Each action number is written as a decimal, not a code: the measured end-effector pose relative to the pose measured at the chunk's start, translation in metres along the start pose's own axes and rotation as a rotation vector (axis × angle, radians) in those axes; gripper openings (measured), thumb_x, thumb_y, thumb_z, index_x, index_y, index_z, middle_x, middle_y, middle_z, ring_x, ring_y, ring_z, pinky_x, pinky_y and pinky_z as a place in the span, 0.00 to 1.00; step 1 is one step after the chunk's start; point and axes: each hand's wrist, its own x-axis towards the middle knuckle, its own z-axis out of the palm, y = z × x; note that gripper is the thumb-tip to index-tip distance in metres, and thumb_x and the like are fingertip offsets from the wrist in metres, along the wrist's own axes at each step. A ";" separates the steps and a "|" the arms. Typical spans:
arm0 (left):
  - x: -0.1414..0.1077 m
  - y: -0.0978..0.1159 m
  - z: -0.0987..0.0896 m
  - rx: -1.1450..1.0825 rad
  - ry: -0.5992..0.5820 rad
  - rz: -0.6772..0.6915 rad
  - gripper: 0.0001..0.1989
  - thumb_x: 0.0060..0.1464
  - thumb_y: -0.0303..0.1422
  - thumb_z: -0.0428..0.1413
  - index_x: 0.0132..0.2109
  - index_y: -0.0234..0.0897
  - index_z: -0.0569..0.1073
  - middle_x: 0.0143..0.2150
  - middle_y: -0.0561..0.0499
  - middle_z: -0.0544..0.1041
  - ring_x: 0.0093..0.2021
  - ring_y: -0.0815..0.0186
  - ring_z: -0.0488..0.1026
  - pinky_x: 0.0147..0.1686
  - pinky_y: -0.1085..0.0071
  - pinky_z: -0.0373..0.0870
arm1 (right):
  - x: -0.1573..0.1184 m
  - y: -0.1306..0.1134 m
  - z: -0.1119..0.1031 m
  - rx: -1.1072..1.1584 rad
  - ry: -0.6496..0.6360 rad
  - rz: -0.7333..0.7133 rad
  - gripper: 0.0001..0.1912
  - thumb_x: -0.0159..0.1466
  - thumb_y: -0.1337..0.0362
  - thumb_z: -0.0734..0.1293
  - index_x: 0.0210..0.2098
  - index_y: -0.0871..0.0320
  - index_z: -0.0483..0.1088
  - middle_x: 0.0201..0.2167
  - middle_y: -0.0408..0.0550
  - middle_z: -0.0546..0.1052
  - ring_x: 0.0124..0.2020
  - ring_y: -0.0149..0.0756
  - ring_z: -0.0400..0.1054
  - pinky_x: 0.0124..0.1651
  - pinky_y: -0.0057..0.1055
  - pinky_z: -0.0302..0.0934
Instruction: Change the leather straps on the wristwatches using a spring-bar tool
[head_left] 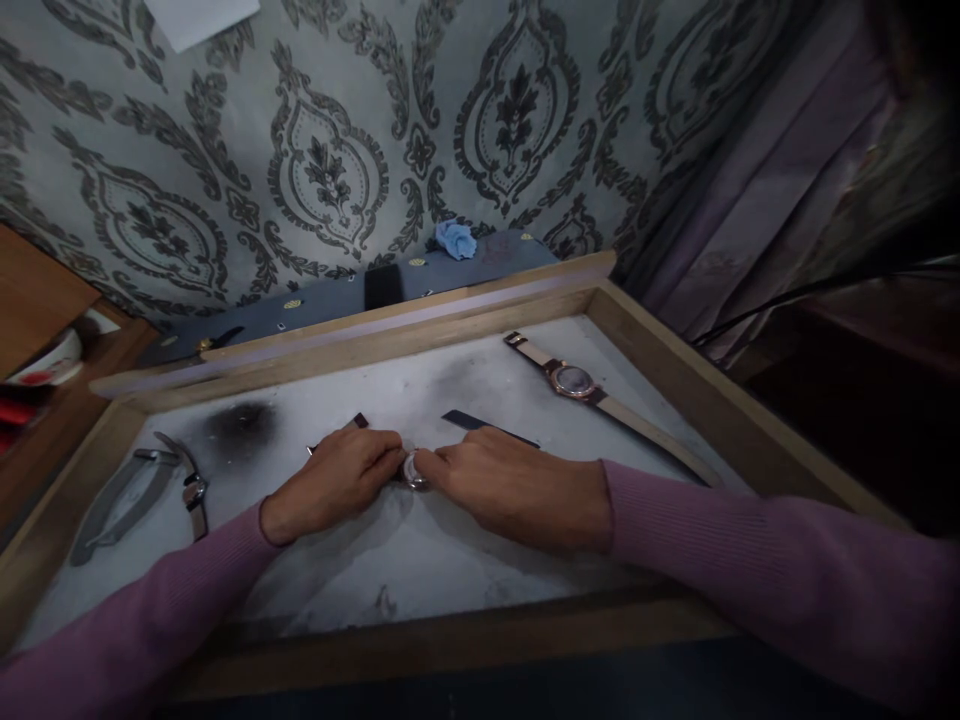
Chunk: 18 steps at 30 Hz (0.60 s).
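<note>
Near the middle of the tray, a round metal watch (414,472) sits between my two hands. My left hand (337,482) has its fingers closed on the watch's left side. From the right, my right hand (517,485) pinches the watch's other edge, its fingers bent and partly hidden. Just behind my left hand lies a strap piece (358,422) with a dark end; whether it joins the watch I cannot tell. A dark flat strip (466,419) shows behind my right hand, partly covered by it.
A wood-framed tray (649,330) surrounds the work. At its right lies a watch with a long strap (574,381); at its left, a smaller watch (194,490) and a grey strap (127,515). Behind the frame are a dark phone-like object (383,287) and crumpled blue cloth (455,240).
</note>
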 end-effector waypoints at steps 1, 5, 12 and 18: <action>0.000 -0.001 0.001 0.011 0.013 0.007 0.15 0.62 0.33 0.43 0.26 0.37 0.61 0.19 0.56 0.63 0.22 0.69 0.62 0.26 0.72 0.53 | 0.000 0.000 0.000 -0.007 -0.001 -0.001 0.16 0.57 0.81 0.56 0.43 0.67 0.64 0.27 0.49 0.76 0.21 0.33 0.62 0.23 0.32 0.39; 0.000 -0.002 0.002 0.027 0.035 0.016 0.15 0.62 0.33 0.43 0.26 0.37 0.62 0.21 0.56 0.65 0.24 0.68 0.63 0.27 0.71 0.54 | 0.001 0.000 0.002 -0.050 0.005 -0.012 0.16 0.56 0.81 0.58 0.42 0.67 0.65 0.27 0.48 0.76 0.21 0.33 0.63 0.23 0.33 0.40; 0.000 0.001 0.000 0.018 0.023 -0.007 0.15 0.60 0.32 0.44 0.25 0.37 0.60 0.20 0.56 0.63 0.23 0.69 0.61 0.26 0.71 0.51 | 0.003 -0.004 0.000 -0.143 0.009 -0.031 0.13 0.57 0.81 0.59 0.41 0.67 0.64 0.27 0.48 0.76 0.20 0.33 0.65 0.21 0.34 0.37; 0.001 -0.001 0.003 0.034 0.035 0.004 0.15 0.60 0.31 0.44 0.24 0.37 0.59 0.18 0.57 0.62 0.22 0.70 0.61 0.26 0.71 0.51 | 0.003 -0.009 0.001 -0.185 0.015 -0.024 0.11 0.60 0.80 0.58 0.39 0.64 0.65 0.27 0.49 0.76 0.21 0.34 0.65 0.22 0.35 0.35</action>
